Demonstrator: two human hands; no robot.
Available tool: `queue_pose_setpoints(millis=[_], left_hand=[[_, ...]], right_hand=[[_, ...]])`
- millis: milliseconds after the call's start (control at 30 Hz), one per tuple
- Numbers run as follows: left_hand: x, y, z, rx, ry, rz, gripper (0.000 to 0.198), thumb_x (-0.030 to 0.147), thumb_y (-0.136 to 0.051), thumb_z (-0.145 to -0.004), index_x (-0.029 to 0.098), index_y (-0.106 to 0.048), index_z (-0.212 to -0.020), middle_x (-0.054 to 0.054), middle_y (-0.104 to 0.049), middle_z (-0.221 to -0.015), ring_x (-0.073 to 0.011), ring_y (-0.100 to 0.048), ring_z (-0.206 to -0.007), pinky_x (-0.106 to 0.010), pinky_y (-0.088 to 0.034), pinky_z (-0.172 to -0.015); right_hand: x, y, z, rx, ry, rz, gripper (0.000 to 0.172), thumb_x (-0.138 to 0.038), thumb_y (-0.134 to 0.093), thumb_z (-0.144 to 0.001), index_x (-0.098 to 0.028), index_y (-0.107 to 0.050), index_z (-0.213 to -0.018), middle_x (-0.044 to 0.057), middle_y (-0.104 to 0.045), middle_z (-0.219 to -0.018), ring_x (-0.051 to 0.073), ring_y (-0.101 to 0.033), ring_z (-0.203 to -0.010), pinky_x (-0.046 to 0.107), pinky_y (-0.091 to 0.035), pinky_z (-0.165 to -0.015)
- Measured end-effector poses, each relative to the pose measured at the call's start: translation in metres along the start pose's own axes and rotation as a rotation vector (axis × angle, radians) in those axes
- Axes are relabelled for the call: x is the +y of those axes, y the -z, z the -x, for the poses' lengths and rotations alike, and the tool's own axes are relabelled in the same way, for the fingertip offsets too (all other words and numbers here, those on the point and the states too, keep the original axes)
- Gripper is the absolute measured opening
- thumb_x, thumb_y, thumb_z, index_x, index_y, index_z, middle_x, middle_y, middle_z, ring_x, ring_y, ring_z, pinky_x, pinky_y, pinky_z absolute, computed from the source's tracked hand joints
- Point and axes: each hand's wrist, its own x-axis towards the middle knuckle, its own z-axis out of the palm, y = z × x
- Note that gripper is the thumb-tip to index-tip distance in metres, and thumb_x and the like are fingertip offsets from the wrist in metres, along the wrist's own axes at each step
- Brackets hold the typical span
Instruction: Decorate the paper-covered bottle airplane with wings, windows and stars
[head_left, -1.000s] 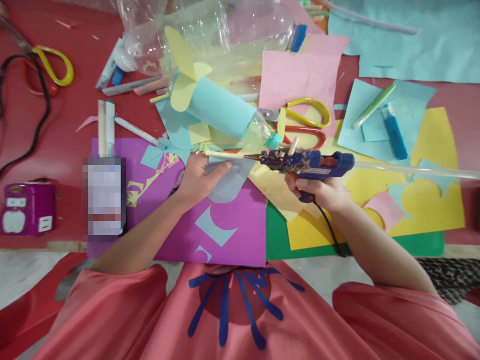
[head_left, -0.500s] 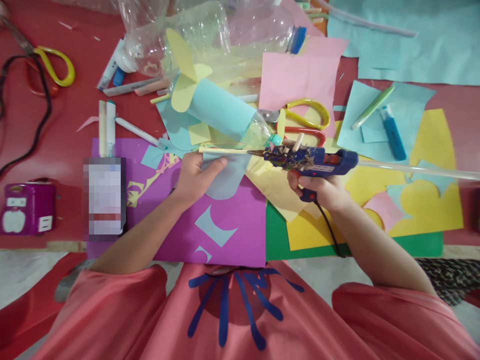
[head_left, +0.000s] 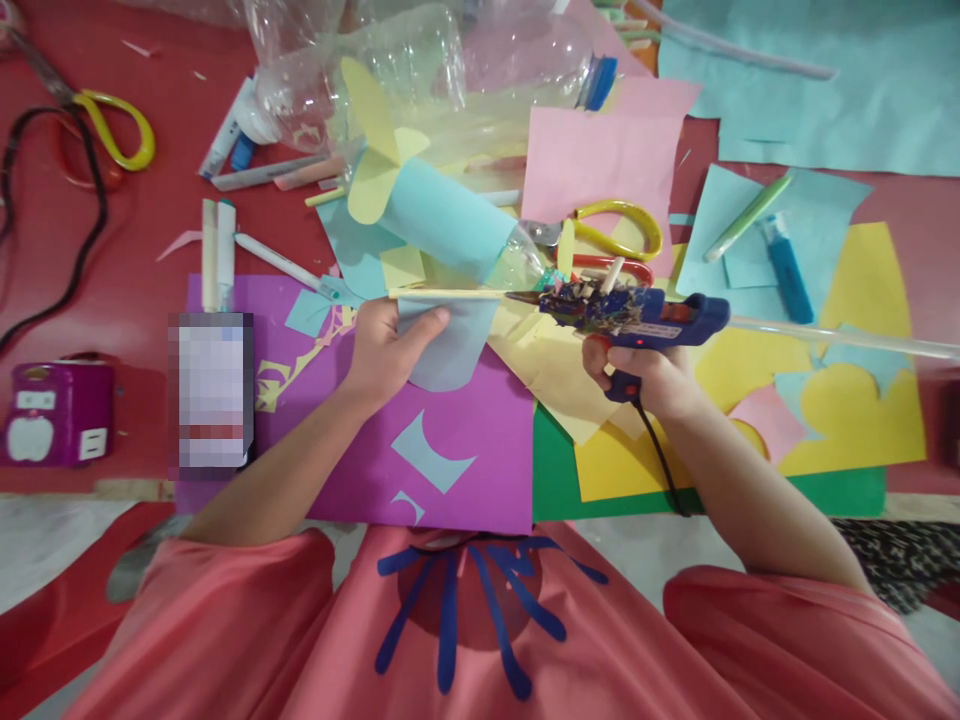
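Head view: the person worked over a red table (head_left: 150, 250) strewn with coloured paper.
Left hand: the left hand (head_left: 382, 350) was closed on a pale blue rounded paper cut-out (head_left: 450, 345), thumb on top and fingers beneath, above a purple paper sheet (head_left: 465, 430).
Stick: a thin wooden stick (head_left: 442, 294) lay along the cut-out's upper edge; whether the fingers also pinched it could not be told.
Right hand: the right hand (head_left: 649, 378) was wrapped tightly round the grip of a blue hot glue gun (head_left: 660, 316), one finger at the trigger.
Glue gun: it was held level, its nozzle pointing left and meeting the stick's right end; a clear glue rod (head_left: 840, 338) stuck out behind.
Nearby: a plastic bottle wrapped in pale blue paper (head_left: 450, 220) lay just beyond the stick, with yellow-handled scissors (head_left: 619, 228) to its right.
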Motion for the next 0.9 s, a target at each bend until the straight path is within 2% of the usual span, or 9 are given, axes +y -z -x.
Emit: queue_pose_setpoints(millis=[200, 400, 567, 700, 833, 900], left_hand=[[-0.001, 0.003, -0.001, 0.007, 0.0, 0.014, 0.031, 0.041, -0.071, -0.068, 0.019, -0.057, -0.051, 0.003, -0.044, -0.054, -0.0091, -0.039, -0.052, -0.023, -0.033, -0.046], [-0.002, 0.002, -0.002, 0.013, 0.003, 0.043, 0.024, 0.041, -0.071, -0.068, 0.019, -0.066, -0.058, 0.001, -0.054, -0.059, -0.0115, -0.047, -0.055, -0.025, -0.039, -0.048], [-0.002, 0.002, -0.001, 0.043, 0.001, 0.028, 0.025, 0.041, -0.073, -0.067, 0.02, -0.064, -0.056, 0.002, -0.054, -0.058, -0.0117, -0.047, -0.056, -0.025, -0.038, -0.049], [-0.001, 0.003, -0.001, 0.06, 0.024, 0.04, 0.024, 0.04, -0.073, -0.064, 0.02, -0.065, -0.051, 0.002, -0.053, -0.056, -0.011, -0.045, -0.056, -0.024, -0.038, -0.048], [-0.007, 0.002, -0.002, 0.085, 0.014, 0.06, 0.026, 0.041, -0.075, -0.064, 0.02, -0.066, -0.054, 0.003, -0.055, -0.056, -0.0108, -0.048, -0.056, -0.024, -0.042, -0.05], [-0.012, 0.002, -0.001, 0.092, 0.008, 0.092, 0.024, 0.041, -0.076, -0.065, 0.02, -0.067, -0.057, 0.003, -0.057, -0.058, -0.0111, -0.05, -0.058, -0.024, -0.044, -0.052]], right_hand=[[0.003, 0.002, 0.0, -0.012, -0.009, 0.011, 0.029, -0.039, -0.068, -0.079, -0.019, -0.057, -0.061, -0.002, -0.053, -0.049, 0.01, -0.046, -0.043, 0.025, -0.033, -0.042], [0.005, 0.004, 0.0, -0.025, 0.0, 0.043, 0.033, -0.041, -0.067, -0.08, -0.02, -0.054, -0.057, -0.002, -0.052, -0.048, 0.01, -0.044, -0.044, 0.027, -0.033, -0.045], [0.003, 0.004, 0.001, -0.03, -0.028, 0.069, 0.037, -0.044, -0.063, -0.084, -0.021, -0.054, -0.056, 0.0, -0.053, -0.051, 0.012, -0.046, -0.047, 0.029, -0.032, -0.048], [0.003, 0.003, 0.001, -0.018, -0.049, 0.093, 0.036, -0.048, -0.064, -0.082, -0.022, -0.054, -0.059, 0.0, -0.053, -0.05, 0.013, -0.044, -0.047, 0.03, -0.034, -0.05], [0.002, 0.005, -0.001, 0.016, -0.073, 0.087, 0.026, -0.044, -0.066, -0.079, -0.021, -0.061, -0.071, 0.001, -0.061, -0.057, 0.015, -0.052, -0.051, 0.029, -0.038, -0.051], [0.0, 0.005, -0.004, 0.056, -0.073, 0.055, 0.025, -0.043, -0.068, -0.075, -0.02, -0.059, -0.07, 0.003, -0.065, -0.063, 0.015, -0.057, -0.054, 0.029, -0.042, -0.053]])
